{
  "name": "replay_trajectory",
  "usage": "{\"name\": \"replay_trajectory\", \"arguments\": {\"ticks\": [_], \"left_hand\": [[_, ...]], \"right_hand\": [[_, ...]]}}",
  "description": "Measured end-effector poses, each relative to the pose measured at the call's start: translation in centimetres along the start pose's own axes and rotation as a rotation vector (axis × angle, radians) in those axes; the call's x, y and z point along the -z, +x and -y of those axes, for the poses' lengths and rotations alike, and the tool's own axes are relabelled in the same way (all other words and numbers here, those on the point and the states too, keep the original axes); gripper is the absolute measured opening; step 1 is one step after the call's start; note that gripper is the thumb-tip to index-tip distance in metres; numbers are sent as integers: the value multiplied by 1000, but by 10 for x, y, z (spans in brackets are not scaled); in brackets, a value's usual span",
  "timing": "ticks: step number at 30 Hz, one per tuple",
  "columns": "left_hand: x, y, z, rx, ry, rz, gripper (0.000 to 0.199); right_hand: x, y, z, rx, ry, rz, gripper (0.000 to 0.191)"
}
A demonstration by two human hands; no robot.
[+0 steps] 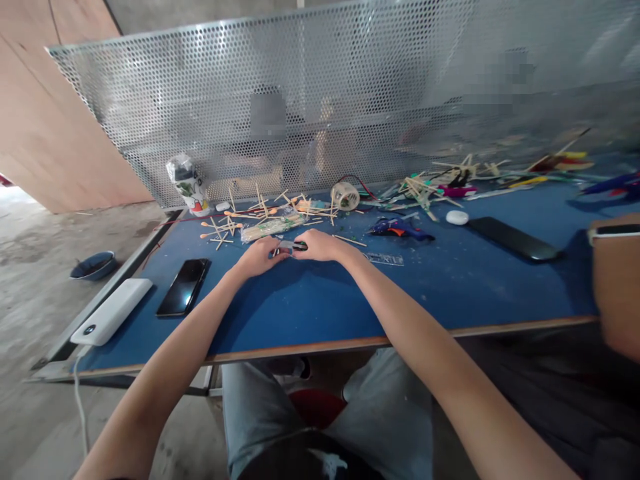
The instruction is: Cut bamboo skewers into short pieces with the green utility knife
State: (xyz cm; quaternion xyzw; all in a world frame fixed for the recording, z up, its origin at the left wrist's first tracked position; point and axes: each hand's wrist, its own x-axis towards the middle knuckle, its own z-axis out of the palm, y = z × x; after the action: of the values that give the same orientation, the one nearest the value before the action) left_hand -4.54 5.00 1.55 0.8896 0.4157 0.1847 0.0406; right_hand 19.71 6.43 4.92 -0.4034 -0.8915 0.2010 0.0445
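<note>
Over the blue table (320, 300), my two hands meet near the middle. My left hand (260, 257) is closed, its fingertips pinching the left end of a small greyish-white and black object (289, 247). On the other end of that object, my right hand (316, 245) has its fingers wrapped round the black part. The object is too small to name. Just behind my hands lies a plastic-wrapped bundle of thin sticks (274, 227), with joined stick pieces (220, 230) to its left. A blue glue gun (400, 229) lies to the right.
A phone (184, 287) and a white power bank (114, 311) lie left. Behind stand a patterned cup (190, 190) and a perforated metal panel (210, 100). A dark phone (513, 238) and white case (457, 217) lie right, near another person's arm (617, 287).
</note>
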Motion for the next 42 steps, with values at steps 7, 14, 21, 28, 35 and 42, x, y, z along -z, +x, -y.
{"name": "replay_trajectory", "arguments": {"ticks": [7,14,21,28,35,42], "left_hand": [[5,0,-4,-26,36,-7,35],[22,-9,6,-5,107,55,42],[23,-13,23,71,154,86,37],[14,-8,23,95,139,71,36],[-2,-2,18,115,129,1,35],[-3,-1,7,57,108,-90,34]], "right_hand": [[8,-1,-6,-162,-76,-153,38],[38,-26,-54,-601,-185,-489,40],[44,-36,-69,-712,-134,-370,41],[38,-32,-72,-691,-23,-91,38],[32,-22,-63,-719,-24,-48,40],[28,-17,-51,-620,63,-90,39]]}}
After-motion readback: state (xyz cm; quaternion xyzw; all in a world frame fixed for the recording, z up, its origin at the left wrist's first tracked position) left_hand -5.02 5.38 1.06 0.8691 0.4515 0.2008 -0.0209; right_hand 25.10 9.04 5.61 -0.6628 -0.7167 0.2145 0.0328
